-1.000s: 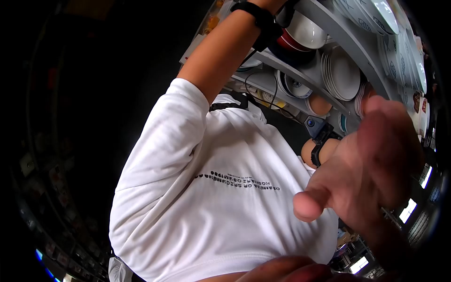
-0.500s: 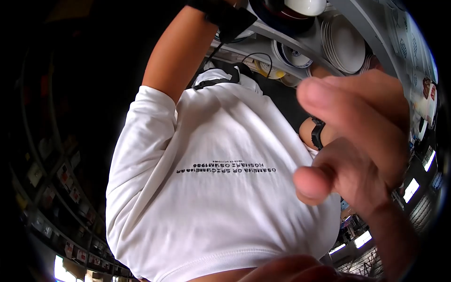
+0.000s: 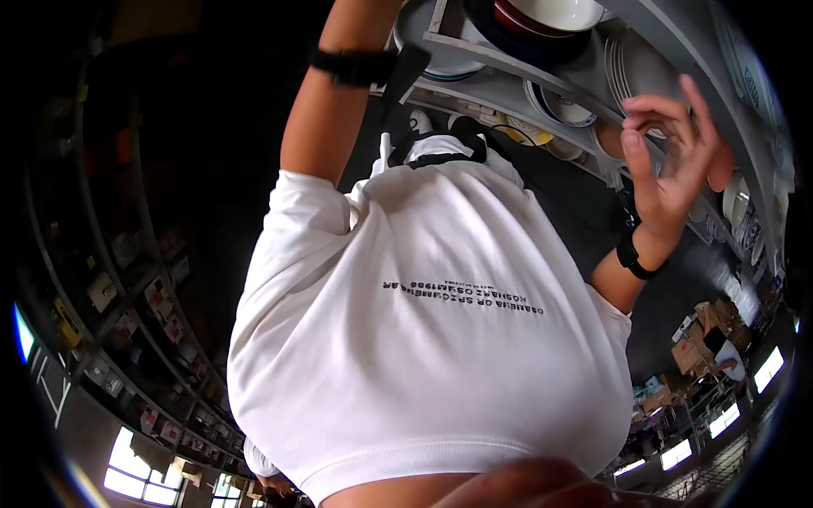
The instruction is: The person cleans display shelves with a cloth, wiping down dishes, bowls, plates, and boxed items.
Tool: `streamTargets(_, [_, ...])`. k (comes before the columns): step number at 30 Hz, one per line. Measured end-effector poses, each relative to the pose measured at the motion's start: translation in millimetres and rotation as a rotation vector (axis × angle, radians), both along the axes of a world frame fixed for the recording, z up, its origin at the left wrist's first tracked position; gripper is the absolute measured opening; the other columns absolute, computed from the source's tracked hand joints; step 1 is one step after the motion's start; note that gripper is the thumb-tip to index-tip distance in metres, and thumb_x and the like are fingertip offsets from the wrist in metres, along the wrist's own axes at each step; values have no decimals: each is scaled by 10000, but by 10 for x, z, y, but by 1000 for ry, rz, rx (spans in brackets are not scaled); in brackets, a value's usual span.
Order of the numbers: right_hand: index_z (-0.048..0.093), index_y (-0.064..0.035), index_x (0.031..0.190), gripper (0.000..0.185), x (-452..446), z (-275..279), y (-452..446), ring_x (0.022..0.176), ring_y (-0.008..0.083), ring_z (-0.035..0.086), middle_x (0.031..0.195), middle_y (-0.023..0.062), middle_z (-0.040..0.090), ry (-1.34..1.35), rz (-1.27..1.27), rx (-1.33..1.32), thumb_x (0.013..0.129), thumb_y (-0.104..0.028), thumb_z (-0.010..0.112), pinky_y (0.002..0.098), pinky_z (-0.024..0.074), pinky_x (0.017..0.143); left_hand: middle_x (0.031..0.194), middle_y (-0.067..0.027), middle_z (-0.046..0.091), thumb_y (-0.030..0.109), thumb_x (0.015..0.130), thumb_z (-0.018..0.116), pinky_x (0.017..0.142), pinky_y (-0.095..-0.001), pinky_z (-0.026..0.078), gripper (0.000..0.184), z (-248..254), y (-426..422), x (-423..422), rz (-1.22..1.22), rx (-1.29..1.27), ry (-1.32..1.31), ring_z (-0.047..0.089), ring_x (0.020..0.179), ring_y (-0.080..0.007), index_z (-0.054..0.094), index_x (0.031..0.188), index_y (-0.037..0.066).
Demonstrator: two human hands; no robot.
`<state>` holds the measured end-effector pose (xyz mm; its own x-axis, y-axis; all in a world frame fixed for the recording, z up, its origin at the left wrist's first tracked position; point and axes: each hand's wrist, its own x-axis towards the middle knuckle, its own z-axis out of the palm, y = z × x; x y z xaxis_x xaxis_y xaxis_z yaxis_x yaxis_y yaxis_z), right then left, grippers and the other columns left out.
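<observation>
My right hand (image 3: 673,165) is raised at the upper right, fingers loosely bent and apart, with nothing in it. A black watch (image 3: 628,252) is on that wrist. Beside the hand, a grey shelf (image 3: 529,80) carries dishes; closest are stacked white plates (image 3: 625,63), partly behind the fingers. My left forearm (image 3: 318,127) reaches up past the top edge, wearing a black strap (image 3: 356,68) with a loose end; the left hand itself is out of frame. Near the top are a red and white bowl (image 3: 555,13) and a stack of plates (image 3: 449,63).
My white shirt (image 3: 423,356) fills the middle. Blue-patterned plates (image 3: 563,108) and a yellow dish (image 3: 525,134) sit on the lower shelf. Dark racks (image 3: 110,296) line the left. Cardboard boxes (image 3: 694,347) and a person (image 3: 728,351) appear at the far right.
A large hand close to the camera on the right has gone from there. My right hand now shows beyond it, open. The view has shifted, and my left forearm has slid further off the top.
</observation>
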<state>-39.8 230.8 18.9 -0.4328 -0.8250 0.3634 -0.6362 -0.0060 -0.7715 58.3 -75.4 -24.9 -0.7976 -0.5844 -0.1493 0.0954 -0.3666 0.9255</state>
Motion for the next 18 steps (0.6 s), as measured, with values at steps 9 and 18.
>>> streamTargets(9, [586,-74,1217,342,-101,-1248,-506,756,119,607,871,49,655,-529,298,390,942,-266,652,273,486,688,1111,-100,612,194,926,634,736,-381,608,396,-715,-54,1094,116,191,-332,676,965,-221,468,1282,147])
streamTargets(18, [487,-89,1357,640,648,-2327,-1070,993,352,653,1114,206,666,-377,589,432,866,-455,675,427,498,853,1099,-73,534,197,962,629,846,-260,465,382,-770,303,937,-269,12,-412,536,1000,-144,446,1287,113])
